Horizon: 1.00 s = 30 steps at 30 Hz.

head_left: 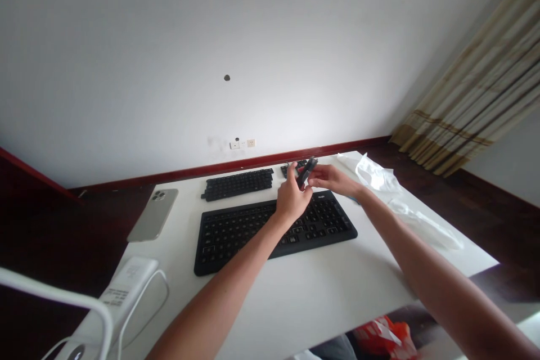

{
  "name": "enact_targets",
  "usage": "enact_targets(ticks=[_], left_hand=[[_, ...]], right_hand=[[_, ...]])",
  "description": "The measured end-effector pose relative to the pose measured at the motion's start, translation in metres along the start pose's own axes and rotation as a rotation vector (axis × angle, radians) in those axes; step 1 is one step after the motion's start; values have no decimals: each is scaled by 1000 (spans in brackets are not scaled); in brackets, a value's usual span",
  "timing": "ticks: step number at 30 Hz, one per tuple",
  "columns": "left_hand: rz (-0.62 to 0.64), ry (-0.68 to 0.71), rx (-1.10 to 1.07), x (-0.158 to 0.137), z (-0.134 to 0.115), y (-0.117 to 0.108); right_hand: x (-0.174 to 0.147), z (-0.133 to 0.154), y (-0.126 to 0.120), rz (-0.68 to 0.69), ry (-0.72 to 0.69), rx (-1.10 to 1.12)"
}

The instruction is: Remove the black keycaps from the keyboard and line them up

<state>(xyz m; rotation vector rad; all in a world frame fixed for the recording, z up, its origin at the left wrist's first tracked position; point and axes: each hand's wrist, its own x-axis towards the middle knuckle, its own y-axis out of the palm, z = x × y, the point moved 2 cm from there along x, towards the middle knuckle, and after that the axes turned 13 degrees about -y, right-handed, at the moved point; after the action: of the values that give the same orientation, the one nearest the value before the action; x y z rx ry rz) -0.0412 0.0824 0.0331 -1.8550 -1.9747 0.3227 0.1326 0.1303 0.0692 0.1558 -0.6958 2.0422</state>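
Observation:
My left hand (294, 198) is closed around a small dark narrow object (307, 172), held tilted above the keyboard; its exact kind does not show. The fingers of my right hand (334, 179) are bent together against the right side of that object, pinching it. Below both hands lies a black keyboard (236, 232) whose keys look like bare sockets across much of it. Behind it, black keycaps (238, 184) stand in rows on the white table (329, 278). A second, smaller group of keycaps (288, 170) sits partly hidden behind my left hand.
A phone (152, 215) lies face down at the left. Nearer, there is a white power strip (131, 282) with a white cable (54, 291). Crumpled white plastic (375, 173) spreads along the right side. A red bag (386, 337) is below the front edge.

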Motion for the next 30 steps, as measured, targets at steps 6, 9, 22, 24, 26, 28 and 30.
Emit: enact_targets(ticks=[6,9,22,24,26,28,30], left_hand=[[113,121,247,-22,-15,14],[94,147,348,-28,-16,15],[193,534,625,-67,-17,57],[196,514,628,-67,-13,60],[197,496,612,-67,-10,62],[205,483,591,-67,-10,64],[214,469,573,-67,-11,66]], right_hand=[[-45,-4,-3,-242,-5,163],[-71,-16,-20,-600,-17,150],[-107,-28,-26,-831,5,-235],[-106,-25,-24,-806,27,-260],[-105,-23,-23,-788,50,-280],[-105,-21,-23,-778,67,-287],[-104,-20,-21,-770,82,-293]])
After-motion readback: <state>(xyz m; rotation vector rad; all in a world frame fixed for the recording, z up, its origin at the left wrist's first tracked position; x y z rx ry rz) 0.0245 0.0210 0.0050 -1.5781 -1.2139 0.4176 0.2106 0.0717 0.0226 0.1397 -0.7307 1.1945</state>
